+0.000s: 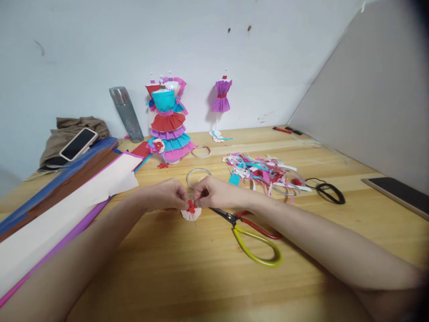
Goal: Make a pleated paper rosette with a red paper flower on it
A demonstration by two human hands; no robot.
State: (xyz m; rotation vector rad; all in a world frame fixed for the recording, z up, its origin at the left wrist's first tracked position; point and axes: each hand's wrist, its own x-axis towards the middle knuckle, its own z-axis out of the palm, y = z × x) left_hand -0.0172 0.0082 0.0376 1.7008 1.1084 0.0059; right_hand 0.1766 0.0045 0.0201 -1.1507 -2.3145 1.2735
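Observation:
Between my hands is a small round paper rosette (190, 215), pale cream with pleats, with a red paper flower (191, 206) at its middle. My left hand (170, 195) pinches it from the left side. The fingers of my right hand (212, 192) are closed on its right side, close to the red flower. The upper part of the rosette is hidden by my fingers. Just right of it lie scissors (231, 218) with one red and one yellow handle, partly under my right forearm. A roll of tape (191, 173) sits behind my hands.
Layered paper dresses on stands (169, 120) and a small purple dress (221, 96) stand at the wall. Coloured paper scraps (258, 170), a black cord loop (330, 193) and a dark device (398, 192) lie right. Paper sheets (73, 192), a phone (79, 144) and a bottle (127, 116) are left.

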